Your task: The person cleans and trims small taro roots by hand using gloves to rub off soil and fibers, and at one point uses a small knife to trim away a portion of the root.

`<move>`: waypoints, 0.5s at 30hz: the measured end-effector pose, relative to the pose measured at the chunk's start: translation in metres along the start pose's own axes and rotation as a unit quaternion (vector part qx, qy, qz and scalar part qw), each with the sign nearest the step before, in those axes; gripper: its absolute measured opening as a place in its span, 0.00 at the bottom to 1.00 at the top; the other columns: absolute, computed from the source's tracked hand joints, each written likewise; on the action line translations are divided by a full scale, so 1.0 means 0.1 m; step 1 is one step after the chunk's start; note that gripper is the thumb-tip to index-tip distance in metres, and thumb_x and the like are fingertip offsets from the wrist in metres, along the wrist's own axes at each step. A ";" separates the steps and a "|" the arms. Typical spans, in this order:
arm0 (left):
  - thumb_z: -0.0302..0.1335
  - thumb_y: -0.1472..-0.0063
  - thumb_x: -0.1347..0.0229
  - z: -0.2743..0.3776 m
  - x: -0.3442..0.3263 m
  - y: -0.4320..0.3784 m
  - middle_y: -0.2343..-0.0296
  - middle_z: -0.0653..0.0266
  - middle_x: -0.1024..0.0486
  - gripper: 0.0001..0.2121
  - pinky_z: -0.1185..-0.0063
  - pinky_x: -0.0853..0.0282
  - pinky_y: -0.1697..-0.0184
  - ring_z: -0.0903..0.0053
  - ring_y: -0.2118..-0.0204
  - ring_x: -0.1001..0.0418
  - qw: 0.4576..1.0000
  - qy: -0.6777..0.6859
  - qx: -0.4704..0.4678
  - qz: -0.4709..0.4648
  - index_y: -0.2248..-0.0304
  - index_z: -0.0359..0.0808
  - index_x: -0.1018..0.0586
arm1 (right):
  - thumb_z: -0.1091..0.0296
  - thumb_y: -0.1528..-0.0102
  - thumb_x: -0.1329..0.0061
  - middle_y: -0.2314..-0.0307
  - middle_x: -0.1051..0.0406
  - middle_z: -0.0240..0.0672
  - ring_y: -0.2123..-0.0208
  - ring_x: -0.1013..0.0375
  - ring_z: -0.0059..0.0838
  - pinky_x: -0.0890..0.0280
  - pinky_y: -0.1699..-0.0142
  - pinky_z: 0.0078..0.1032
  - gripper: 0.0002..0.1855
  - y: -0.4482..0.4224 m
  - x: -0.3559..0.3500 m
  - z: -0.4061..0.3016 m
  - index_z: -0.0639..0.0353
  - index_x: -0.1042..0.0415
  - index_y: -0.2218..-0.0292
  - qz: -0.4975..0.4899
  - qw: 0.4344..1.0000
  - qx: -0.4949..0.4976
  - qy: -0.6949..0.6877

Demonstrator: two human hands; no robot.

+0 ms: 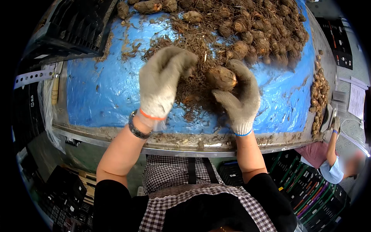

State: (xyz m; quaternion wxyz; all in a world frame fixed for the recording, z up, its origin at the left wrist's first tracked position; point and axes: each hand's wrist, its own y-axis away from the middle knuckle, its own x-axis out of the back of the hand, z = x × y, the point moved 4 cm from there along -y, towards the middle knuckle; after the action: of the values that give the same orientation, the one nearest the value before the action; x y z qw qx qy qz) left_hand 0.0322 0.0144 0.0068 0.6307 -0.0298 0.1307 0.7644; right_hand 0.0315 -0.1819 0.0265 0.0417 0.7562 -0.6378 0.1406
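Brown, hairy root vegetables that look like taro corms lie heaped on a blue plastic sheet (95, 90). My right hand (246, 92), in a soiled knit glove with a blue cuff edge, grips one taro corm (221, 77) between thumb and fingers. The corm's right end shows a pale orange patch. To the left of it, my left hand (163, 78) wears a matching glove with an orange edge. Its fingers curl inward, apart from the corm, and whether they pinch anything is hidden. Below both hands spreads a mat of loose root fibres and soil (191, 101).
The large pile of taro corms (261, 32) covers the far right. A black plastic crate (78, 29) stands far left, near a wooden handle (55, 90). Small corms (318, 90) line the table's right side, where another person (327, 156) works. Stacked crates (313, 191) stand behind at right.
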 end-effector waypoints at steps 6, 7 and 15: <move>0.25 0.51 0.31 -0.03 -0.20 0.16 0.53 0.56 0.27 0.18 0.76 0.23 0.53 0.71 0.56 0.23 0.947 -0.160 -0.255 -0.112 0.58 0.33 0.18 | 0.71 0.55 0.31 0.52 0.30 0.44 0.53 0.27 0.34 0.30 0.48 0.30 0.32 -0.01 -0.06 -0.03 0.63 0.32 0.51 -0.016 0.992 0.080 0.093; 0.24 0.50 0.32 -0.07 -0.20 0.17 0.54 0.57 0.26 0.16 0.76 0.23 0.54 0.71 0.57 0.22 0.953 -0.142 -0.242 -0.114 0.60 0.33 0.17 | 0.71 0.56 0.31 0.53 0.29 0.44 0.53 0.27 0.35 0.30 0.48 0.30 0.32 -0.01 -0.04 -0.06 0.62 0.31 0.51 -0.017 0.983 0.111 0.143; 0.17 0.42 0.44 -0.04 -0.01 0.06 0.67 0.60 0.20 0.10 0.82 0.26 0.60 0.81 0.64 0.23 0.980 -0.159 -0.116 -0.024 0.60 0.28 0.20 | 0.73 0.60 0.30 0.54 0.29 0.43 0.51 0.28 0.38 0.32 0.46 0.32 0.33 0.01 -0.08 0.01 0.61 0.29 0.52 -0.005 0.988 0.125 0.087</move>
State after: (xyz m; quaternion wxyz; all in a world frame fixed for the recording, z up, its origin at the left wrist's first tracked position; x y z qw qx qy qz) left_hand 0.0263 0.0116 0.0038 0.6540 0.0160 -0.0619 0.7538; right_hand 0.0297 -0.1749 0.0232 0.0033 0.7436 -0.6051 0.2843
